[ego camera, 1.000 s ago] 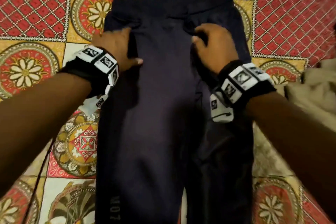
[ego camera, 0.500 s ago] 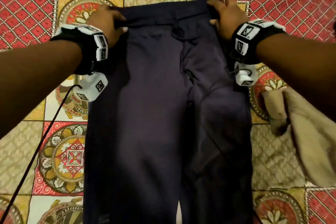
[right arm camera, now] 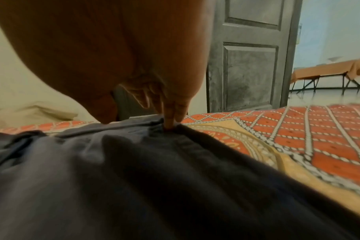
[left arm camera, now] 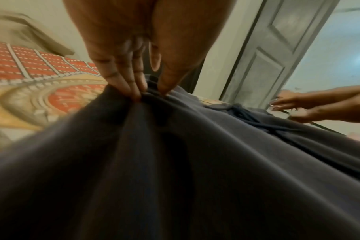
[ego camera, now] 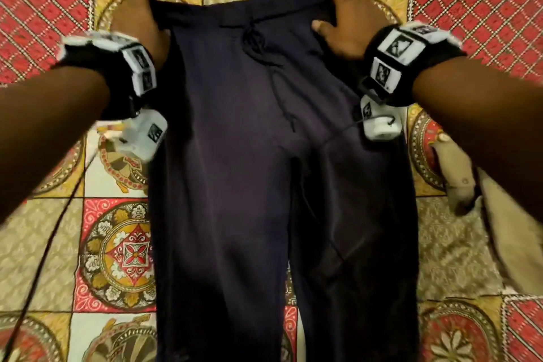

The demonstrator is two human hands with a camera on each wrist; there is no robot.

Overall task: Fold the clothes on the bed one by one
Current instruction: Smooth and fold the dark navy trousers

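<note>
Trousers [ego camera: 235,185] lie flat on the patterned bedspread [ego camera: 44,9], legs toward the person; left hand [ego camera: 138,17] and right hand [ego camera: 349,23] each pinch a waistband corner at the far end

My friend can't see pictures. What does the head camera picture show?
Two hands, the left hand and right hand, hold the waistband corners of dark navy trousers spread on a red and yellow patterned bedsheet. A beige garment lies to the right.

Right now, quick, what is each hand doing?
Left hand: pinches the waistband corner of the dark trousers.
Right hand: grips the waistband's other corner.
</note>
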